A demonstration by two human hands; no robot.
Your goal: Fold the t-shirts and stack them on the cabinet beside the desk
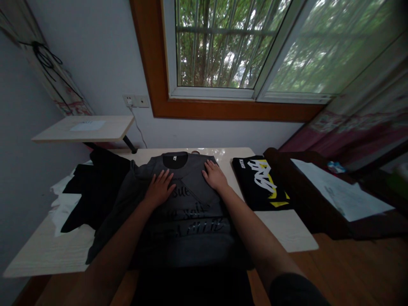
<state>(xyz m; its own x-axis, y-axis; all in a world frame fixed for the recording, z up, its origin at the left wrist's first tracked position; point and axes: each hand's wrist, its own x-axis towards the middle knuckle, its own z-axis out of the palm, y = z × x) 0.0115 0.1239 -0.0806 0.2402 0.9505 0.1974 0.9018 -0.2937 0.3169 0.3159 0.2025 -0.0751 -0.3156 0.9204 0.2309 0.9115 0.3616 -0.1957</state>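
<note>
A dark grey T-shirt (pixel 191 216) with black lettering lies spread on the table, collar toward the window. Its right side is folded inward, with the sleeve laid across the chest; the left side still spreads out over the table. My left hand (pixel 160 187) rests flat on the chest, left of the lettering, fingers apart. Near the right shoulder my right hand (pixel 214 174) presses flat on the folded edge, fingers extended. A folded black T-shirt (pixel 263 182) with a white and yellow print lies to the right.
Black and white clothes (pixel 86 191) are heaped at the left of the table (pixel 47 250). A small raised shelf (pixel 111 123) bearing a paper stands behind them. A dark brown seat (pixel 306 208) with a white sheet (pixel 341 191) is at the right. A window (pixel 229 51) is ahead.
</note>
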